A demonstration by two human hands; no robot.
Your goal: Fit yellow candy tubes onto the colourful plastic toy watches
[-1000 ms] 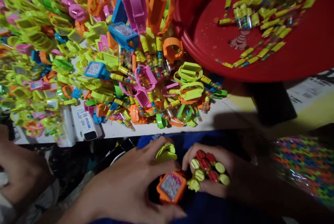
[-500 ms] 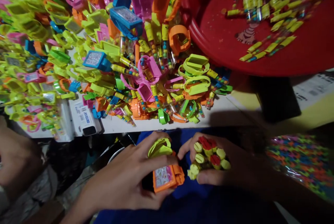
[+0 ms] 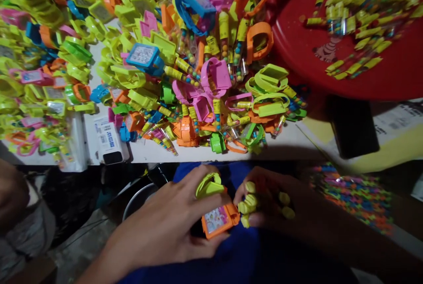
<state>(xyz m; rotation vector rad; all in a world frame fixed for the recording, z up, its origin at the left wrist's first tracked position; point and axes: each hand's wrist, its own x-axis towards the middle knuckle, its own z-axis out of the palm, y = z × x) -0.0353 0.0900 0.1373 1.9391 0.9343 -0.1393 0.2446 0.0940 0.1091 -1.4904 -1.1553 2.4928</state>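
Observation:
My left hand [image 3: 178,218] is closed around an orange toy watch [image 3: 216,221] with a glittery face, and a yellow-green toy watch [image 3: 209,185] sits under its fingers. Close beside it, my right hand [image 3: 271,196] grips a bunch of candy tubes [image 3: 250,202]; their yellow ends point toward the camera. Part of the bunch is in shadow. Both hands are above my lap, in front of the table's edge. Beyond them lies a heap of toy watches [image 3: 211,76] in pink, orange, blue and green, with candy tubes [image 3: 224,32] among them.
A red basin [image 3: 297,50] at the upper right holds many candy tubes. A dark phone [image 3: 355,127] lies before it on paper. A white box [image 3: 107,138] is at the table edge. A bag of colourful pieces [image 3: 353,198] lies lower right. Another person's hand [image 3: 11,196] shows at left.
The view has shifted, so the heap appears farther right. My hands have come slightly closer together, and the red ends seen in the right hand's bunch are now mostly dark or hidden.

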